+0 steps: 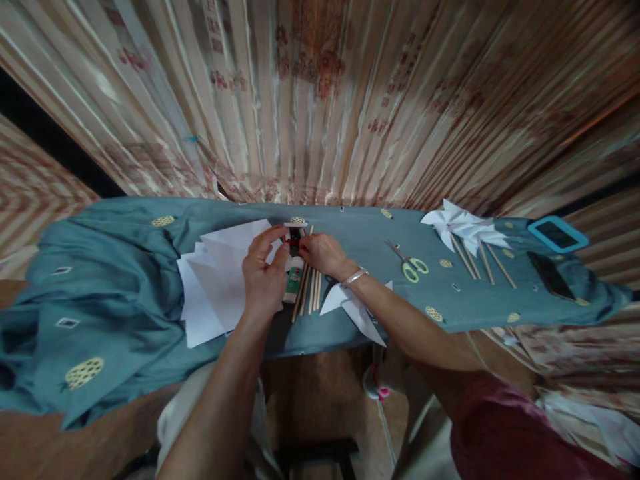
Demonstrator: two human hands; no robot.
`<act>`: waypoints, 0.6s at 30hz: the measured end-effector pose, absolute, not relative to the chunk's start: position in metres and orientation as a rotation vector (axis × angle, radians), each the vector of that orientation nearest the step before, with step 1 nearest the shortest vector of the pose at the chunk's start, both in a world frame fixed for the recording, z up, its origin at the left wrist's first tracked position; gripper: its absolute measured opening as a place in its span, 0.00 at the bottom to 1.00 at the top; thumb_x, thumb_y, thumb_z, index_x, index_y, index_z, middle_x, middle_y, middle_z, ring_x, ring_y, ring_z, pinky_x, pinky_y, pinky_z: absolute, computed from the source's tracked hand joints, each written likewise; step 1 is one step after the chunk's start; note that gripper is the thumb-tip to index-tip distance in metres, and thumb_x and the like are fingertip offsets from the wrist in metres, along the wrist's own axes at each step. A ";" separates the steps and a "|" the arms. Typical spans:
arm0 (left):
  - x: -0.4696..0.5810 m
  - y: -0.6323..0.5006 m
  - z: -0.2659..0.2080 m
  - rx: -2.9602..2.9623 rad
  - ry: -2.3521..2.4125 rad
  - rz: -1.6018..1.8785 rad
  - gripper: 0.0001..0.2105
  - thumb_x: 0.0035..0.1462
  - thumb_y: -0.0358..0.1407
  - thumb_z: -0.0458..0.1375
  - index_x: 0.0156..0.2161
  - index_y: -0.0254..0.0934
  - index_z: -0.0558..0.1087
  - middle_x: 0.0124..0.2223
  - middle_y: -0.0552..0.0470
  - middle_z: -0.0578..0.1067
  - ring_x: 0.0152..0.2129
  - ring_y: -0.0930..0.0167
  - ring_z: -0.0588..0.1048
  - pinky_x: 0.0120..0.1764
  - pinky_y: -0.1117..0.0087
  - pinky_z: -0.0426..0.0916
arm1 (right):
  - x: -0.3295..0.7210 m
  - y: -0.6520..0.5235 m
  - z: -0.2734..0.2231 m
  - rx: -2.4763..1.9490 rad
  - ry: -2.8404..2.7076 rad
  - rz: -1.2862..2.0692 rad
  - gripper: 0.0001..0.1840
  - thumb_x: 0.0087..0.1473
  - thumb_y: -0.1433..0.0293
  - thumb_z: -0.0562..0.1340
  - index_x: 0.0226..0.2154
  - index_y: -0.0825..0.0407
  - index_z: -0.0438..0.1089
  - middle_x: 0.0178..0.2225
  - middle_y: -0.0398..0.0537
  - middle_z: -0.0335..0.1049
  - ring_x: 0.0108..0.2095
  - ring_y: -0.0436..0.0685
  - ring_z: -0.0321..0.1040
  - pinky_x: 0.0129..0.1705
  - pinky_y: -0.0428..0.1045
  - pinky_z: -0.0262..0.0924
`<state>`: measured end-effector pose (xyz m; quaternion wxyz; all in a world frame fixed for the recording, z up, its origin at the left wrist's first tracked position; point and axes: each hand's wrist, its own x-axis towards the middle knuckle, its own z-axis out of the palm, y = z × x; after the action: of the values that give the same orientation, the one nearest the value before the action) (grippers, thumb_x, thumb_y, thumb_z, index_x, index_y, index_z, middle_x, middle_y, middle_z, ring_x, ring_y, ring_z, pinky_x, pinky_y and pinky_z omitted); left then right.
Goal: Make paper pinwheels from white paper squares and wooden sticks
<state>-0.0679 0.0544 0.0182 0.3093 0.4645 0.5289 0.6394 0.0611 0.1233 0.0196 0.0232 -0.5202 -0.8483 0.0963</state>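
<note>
A small dark box (295, 235) with red edges and a pale flap is at the middle of the cloth-covered table. My left hand (267, 273) grips it from the left between thumb and fingers. From the right, the fingers of my right hand (325, 255) are pinched together at its edge; what they hold is hidden. Just below lies a green-and-white glue stick (294, 280), beside several thin wooden sticks (311, 293). White paper sheets (220, 283) lie fanned out left of my left hand. A folded paper pinwheel (356, 310) rests beneath my right wrist.
Scissors (410, 267) with pale green handles lie right of my right hand. Farther right are several paper pinwheels on sticks (463, 227), a black phone (550, 275) and a blue-framed device (559, 235). A pleated curtain (320, 100) hangs behind the table (350, 220).
</note>
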 end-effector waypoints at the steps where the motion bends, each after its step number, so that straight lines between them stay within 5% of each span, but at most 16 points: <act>1: -0.068 0.054 0.018 1.223 1.392 1.686 0.10 0.51 0.32 0.58 0.40 0.40 0.77 0.45 0.49 0.77 0.46 0.64 0.72 0.46 0.63 0.69 | 0.062 0.124 0.020 -1.610 -2.619 0.291 0.12 0.58 0.72 0.56 0.37 0.57 0.76 0.36 0.58 0.78 0.38 0.60 0.73 0.39 0.49 0.58; 4: -0.065 0.054 0.017 1.197 1.357 1.674 0.10 0.51 0.33 0.58 0.40 0.39 0.77 0.44 0.49 0.77 0.44 0.65 0.73 0.46 0.64 0.69 | 0.070 0.121 0.025 -1.570 -2.439 0.421 0.11 0.59 0.71 0.57 0.34 0.56 0.75 0.32 0.52 0.77 0.33 0.55 0.71 0.35 0.48 0.57; 10: -0.041 0.045 0.013 1.114 1.105 1.453 0.12 0.48 0.36 0.62 0.40 0.37 0.78 0.40 0.49 0.80 0.36 0.67 0.77 0.43 0.65 0.71 | 0.102 0.083 0.033 -1.028 -1.421 1.457 0.16 0.45 0.56 0.68 0.24 0.52 0.73 0.21 0.39 0.69 0.23 0.47 0.63 0.30 0.45 0.57; 18: -0.012 0.037 0.015 0.943 1.062 1.303 0.11 0.38 0.37 0.69 0.30 0.36 0.79 0.29 0.52 0.80 0.27 0.70 0.77 0.38 0.67 0.72 | 0.132 0.051 0.021 -1.005 -1.110 1.565 0.17 0.37 0.57 0.73 0.24 0.53 0.75 0.19 0.39 0.70 0.21 0.45 0.62 0.27 0.44 0.56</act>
<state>-0.0118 0.0367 0.0149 0.5705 0.4020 0.4524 0.5553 0.1322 0.0513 0.0211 0.4686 -0.4100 -0.4528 0.6382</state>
